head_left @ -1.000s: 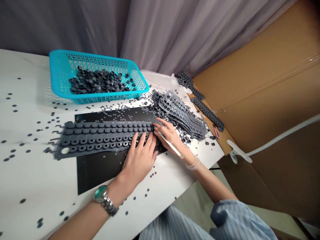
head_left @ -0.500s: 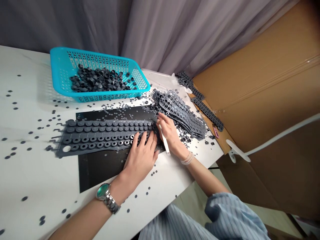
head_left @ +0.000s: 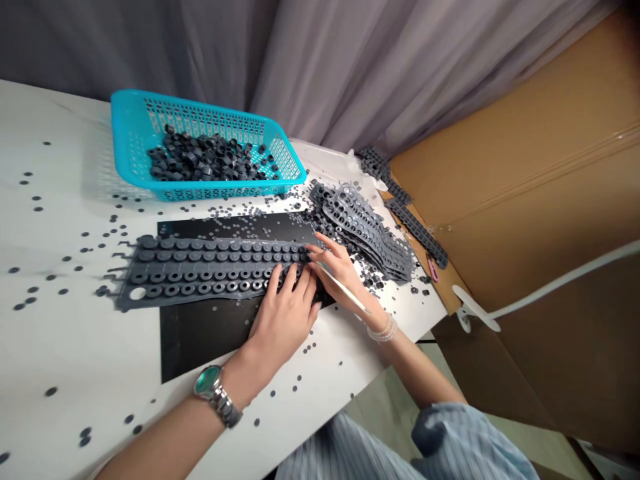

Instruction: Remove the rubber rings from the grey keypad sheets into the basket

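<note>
A dark grey moulded rubber sheet (head_left: 200,263) with rows of round raised pieces lies across a black mat (head_left: 200,340). The two lower rows show open holes; the upper rows look capped. My left hand (head_left: 285,307) rests flat on the sheet's right part, fingers spread. My right hand (head_left: 340,270) grips a slim white pen-like tool (head_left: 345,288) at the sheet's right end. The tool's tip is hidden by the fingers, so I cannot tell what it touches.
A turquoise basket (head_left: 123,143) holding many small dark rings (head_left: 205,157) stands behind the mat. Stacked grey sheets (head_left: 367,227) lie to the right amid loose pieces. Small dark discs are scattered over the white table (head_left: 60,247). A cardboard panel (head_left: 520,220) borders the right side.
My right hand has shifted and turned, and the white tool has gone from steep to a flatter slant. My left hand stays on the sheet. The view has moved slightly.
</note>
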A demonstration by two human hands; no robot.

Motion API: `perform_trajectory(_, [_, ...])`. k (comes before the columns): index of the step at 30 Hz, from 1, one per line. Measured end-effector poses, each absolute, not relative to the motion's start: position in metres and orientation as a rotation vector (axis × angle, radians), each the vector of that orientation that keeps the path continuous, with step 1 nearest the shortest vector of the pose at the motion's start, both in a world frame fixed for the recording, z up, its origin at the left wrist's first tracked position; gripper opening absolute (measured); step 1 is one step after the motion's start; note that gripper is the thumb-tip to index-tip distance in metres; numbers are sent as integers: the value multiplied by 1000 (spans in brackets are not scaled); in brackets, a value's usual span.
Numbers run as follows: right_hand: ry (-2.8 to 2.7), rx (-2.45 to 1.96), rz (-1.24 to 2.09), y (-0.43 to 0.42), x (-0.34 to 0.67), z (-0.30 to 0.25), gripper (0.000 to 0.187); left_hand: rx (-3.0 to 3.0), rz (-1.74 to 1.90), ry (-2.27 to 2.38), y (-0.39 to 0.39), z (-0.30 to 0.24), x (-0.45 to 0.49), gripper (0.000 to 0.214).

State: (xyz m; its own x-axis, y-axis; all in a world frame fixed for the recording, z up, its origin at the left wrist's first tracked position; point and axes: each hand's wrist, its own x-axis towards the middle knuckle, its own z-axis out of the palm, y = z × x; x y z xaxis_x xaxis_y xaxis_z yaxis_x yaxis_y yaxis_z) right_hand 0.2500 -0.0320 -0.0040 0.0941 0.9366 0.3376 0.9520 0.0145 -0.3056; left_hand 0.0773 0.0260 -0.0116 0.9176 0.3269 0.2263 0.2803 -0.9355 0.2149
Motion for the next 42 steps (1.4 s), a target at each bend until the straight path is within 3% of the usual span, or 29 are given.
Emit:
perform_trajectory(14, [-2019, -1896, -145, -22, 256, -13, 20, 2890, 416, 465, 26, -11, 77, 53])
perform_trajectory(21, [-1430, -1997, -271, -13, 269, 0, 20, 2891, 405, 445, 27, -11, 78, 54])
perform_trajectory(27, [-1709, -1973, -116, -41, 255, -1, 16, 2884, 436, 451, 26, -12, 78, 52])
perform_trajectory(42, [-2013, -1858, -214, -44, 245, -4, 14, 2874, 470, 439, 26, -11, 77, 47])
